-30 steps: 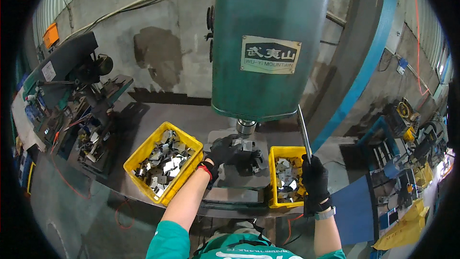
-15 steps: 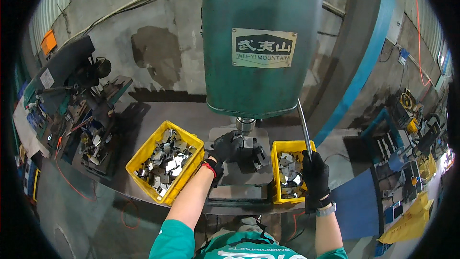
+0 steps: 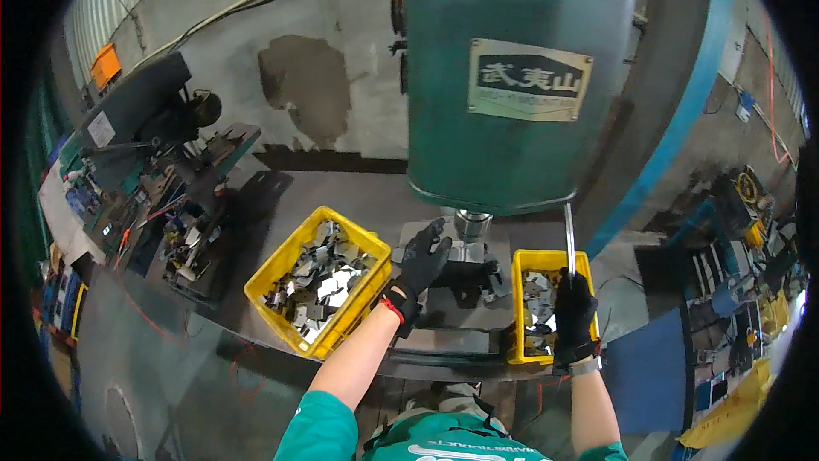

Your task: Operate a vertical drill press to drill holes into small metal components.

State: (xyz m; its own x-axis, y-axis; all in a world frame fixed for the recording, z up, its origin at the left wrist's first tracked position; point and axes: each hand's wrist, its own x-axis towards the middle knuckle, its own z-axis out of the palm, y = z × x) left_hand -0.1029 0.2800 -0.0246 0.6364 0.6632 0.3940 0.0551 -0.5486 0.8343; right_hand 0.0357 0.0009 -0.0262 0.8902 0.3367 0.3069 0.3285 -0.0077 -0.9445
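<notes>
A green drill press (image 3: 520,154) stands before me, its metal chuck (image 3: 472,226) above a dark clamping fixture (image 3: 469,276). My left hand (image 3: 420,266), in a black glove, is raised just left of the fixture with its fingers apart and nothing visible in them. With my right hand (image 3: 575,316), also gloved in black, I grip the press's metal feed lever (image 3: 570,235). Left of the press is a yellow bin (image 3: 281,269) of small bent metal pieces (image 3: 328,286). A smaller yellow bin (image 3: 518,307) with similar pieces stands on the right, partly behind my right hand.
Another drilling machine (image 3: 141,107) stands at the far left on the same workbench (image 3: 247,329). Behind rises a stained concrete wall (image 3: 367,60). To the right are a blue panel (image 3: 644,367), a cluttered side table (image 3: 717,324) and a yellow sack (image 3: 729,405).
My left hand has come away from the fixture toward the left, and its fingers have spread. The right hand keeps its grip on the lever, which looks more upright. The whole view has shifted.
</notes>
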